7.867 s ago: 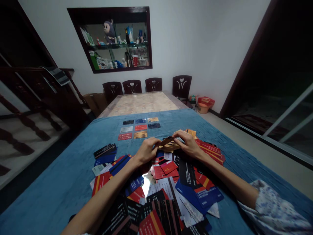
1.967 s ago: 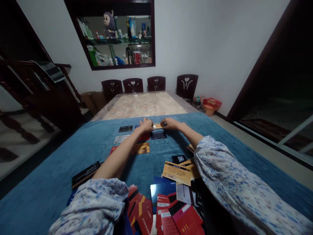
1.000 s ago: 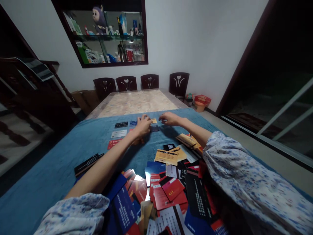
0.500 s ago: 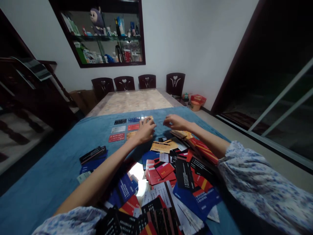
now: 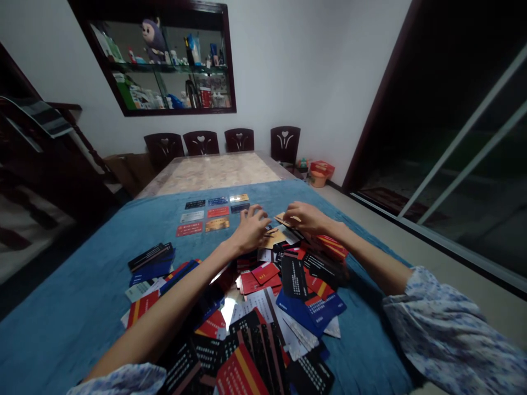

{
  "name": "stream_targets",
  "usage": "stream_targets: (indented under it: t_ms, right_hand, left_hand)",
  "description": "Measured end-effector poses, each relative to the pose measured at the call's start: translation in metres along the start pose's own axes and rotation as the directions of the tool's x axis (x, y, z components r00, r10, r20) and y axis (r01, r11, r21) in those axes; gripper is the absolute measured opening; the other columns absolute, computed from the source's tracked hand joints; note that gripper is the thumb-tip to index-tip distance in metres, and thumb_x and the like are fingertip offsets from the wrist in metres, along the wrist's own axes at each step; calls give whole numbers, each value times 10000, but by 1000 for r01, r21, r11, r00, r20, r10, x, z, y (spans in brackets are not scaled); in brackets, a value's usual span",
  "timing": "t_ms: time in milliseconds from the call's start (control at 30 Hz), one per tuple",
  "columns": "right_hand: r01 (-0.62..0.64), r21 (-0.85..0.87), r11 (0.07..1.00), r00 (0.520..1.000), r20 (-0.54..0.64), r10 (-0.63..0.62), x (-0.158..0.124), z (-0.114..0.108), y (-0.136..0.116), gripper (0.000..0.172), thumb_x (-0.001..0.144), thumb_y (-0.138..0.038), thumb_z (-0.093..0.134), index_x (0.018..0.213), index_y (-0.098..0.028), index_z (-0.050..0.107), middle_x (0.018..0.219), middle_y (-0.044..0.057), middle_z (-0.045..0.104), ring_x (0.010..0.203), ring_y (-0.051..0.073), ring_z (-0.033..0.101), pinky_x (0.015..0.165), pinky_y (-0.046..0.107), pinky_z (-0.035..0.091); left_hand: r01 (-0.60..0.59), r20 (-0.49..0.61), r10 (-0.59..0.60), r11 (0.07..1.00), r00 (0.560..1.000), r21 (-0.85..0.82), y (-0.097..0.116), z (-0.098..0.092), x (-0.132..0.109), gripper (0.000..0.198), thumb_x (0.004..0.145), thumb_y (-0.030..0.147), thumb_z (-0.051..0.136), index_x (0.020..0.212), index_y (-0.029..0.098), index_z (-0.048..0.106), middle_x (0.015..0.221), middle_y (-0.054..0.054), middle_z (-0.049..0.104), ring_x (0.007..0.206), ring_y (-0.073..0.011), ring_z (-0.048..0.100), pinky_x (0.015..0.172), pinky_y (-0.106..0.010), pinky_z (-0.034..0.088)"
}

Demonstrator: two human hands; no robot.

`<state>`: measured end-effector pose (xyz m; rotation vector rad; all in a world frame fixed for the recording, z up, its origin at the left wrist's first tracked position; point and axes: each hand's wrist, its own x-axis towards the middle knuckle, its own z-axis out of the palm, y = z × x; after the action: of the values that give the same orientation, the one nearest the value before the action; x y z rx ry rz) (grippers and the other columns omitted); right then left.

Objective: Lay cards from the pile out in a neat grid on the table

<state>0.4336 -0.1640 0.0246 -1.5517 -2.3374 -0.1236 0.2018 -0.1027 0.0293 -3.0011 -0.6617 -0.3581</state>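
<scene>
Two hands mid-frame: right hand (image 5: 308,217) pinches gold card (image 5: 283,219), left hand (image 5: 248,231) grip unclear; nudged card pile (image 5: 288,307) may slide.

The room is dim, with the light seemingly from overhead and brightest on the white wall (image 5: 296,60). A glossy card (image 5: 226,314) flashes glare. The doorway (image 5: 436,82) sinks to black, and straight lines bow toward the edges of view.

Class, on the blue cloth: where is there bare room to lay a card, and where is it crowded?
Bare: the blue cloth left of the card pile; the strip between the card rows and the pile; the marble tabletop beyond. Crowded: the pile by the left hand and right hand.
</scene>
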Motion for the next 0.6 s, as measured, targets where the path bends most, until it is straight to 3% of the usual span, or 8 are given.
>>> stream_targets:
  t_ms: [367, 600]
  right_hand:
    - [-205, -112, 972, 977, -90, 196, -80, 0, 9, 207, 918, -251, 525, 914, -202, 726, 916, 100, 676, 842, 203, 555, 723, 298, 413]
    - [-303, -127, 944, 951, -97, 292, -111, -3, 21, 214, 877, -286, 560, 972, -212, 738, 949, 112, 697, 887, 238, 578, 803, 357, 463]
  left_hand:
    - [-150, -3, 150, 987, 989, -61, 47, 16, 30, 376, 866, 147, 546, 1222, 239, 621, 1352, -104, 559, 1344, -329, 308, 1022, -540, 303]
    - [-226, 36, 229, 971, 973, -76, 70, 36, 60, 402, 844, 198, 550, 1242, 232, 593, 1372, -106, 548, 1378, -360, 278, 1024, -569, 340]
